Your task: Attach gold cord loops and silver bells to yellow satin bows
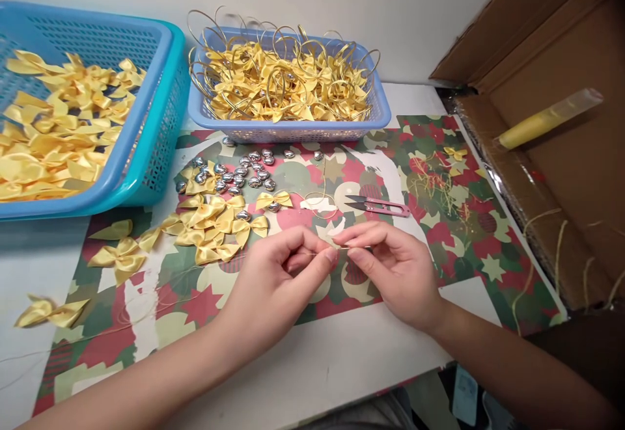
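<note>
- The left hand has thumb and forefinger pinched together on a fine thread, above the near part of the patterned sheet.
- The right hand faces it, its fingertips grasping the same thread just beside the left hand's; a short stretch shows in the gap between the two hands.
- Whether a needle is also in the right hand's grip cannot be told.
- A loose line of thread trails across the sheet to the near left.
- Left of the hands, yellow bows lie in a pile, a few of them spread farther left, with a lone bow at the near left.
- Silver bells are scattered just beyond the pile; one rests at the middle of a bow near the left hand.
- Pink-handled snips lie beyond the right hand, blades pointing left.
- A far basket holds bows, bells and gold hoops.
- At the left, a blue basket full of bows sits in a turquoise basket.
- At the right are thread scraps and a cardboard box with a tube sticking out.
</note>
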{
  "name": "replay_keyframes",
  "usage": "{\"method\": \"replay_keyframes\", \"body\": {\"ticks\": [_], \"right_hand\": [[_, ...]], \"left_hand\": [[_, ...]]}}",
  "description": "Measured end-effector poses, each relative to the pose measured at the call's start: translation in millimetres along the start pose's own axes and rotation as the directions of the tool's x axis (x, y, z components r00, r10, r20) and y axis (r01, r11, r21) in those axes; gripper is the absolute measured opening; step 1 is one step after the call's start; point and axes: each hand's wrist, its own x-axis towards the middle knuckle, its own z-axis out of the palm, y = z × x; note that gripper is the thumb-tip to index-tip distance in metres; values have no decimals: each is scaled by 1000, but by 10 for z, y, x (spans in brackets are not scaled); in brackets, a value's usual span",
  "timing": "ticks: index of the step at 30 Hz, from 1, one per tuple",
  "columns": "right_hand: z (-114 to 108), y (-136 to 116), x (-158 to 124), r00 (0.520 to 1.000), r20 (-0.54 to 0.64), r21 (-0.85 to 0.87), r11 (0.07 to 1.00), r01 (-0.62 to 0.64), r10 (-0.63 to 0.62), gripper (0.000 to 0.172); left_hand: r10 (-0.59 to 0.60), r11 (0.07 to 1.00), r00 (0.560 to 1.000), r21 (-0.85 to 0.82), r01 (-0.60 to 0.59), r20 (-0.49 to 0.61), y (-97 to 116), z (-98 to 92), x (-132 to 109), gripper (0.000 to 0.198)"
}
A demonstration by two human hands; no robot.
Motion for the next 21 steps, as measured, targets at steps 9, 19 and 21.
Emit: {"method": "replay_keyframes", "body": {"ticks": [9, 19, 21], "right_hand": [[-88, 25, 30, 982, 35, -231, 955, 187, -183, 11], [-100, -15, 45, 968, 177, -197, 958, 210, -176, 10], [-104, -15, 48, 968, 181, -158, 966, 204, -175, 10]], "left_hand": [[272, 962, 935, -66, -264, 229, -105, -126, 104, 13], [204, 955, 792, -296, -30, 576, -89, -201, 190, 10], [161, 955, 805, -296, 20, 572, -103, -199, 189, 12]]}}
